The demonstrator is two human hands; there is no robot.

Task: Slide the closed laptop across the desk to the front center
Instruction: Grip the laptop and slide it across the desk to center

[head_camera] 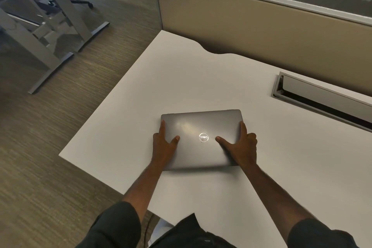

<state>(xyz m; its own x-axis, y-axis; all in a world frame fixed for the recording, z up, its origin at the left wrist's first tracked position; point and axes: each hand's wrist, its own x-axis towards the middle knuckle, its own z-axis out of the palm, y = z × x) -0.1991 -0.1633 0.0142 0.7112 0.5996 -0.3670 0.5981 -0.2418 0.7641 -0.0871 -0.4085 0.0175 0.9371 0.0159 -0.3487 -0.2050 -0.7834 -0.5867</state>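
A closed grey laptop point(201, 127) with a round logo on its lid lies flat on the white desk point(201, 78), a little way in from the front edge. My left hand point(164, 145) grips its left side, thumb on the lid and fingers along the edge. My right hand point(240, 147) holds the right side the same way, thumb resting near the logo. Both forearms reach out from the bottom of the view. The near edge of the laptop looks slightly blurred.
A cable tray slot point(322, 98) with an open flap is set into the desk at the right. A tan partition wall point(261, 32) runs along the desk's far edge. Another desk's metal legs point(50, 32) stand on the carpet at the left.
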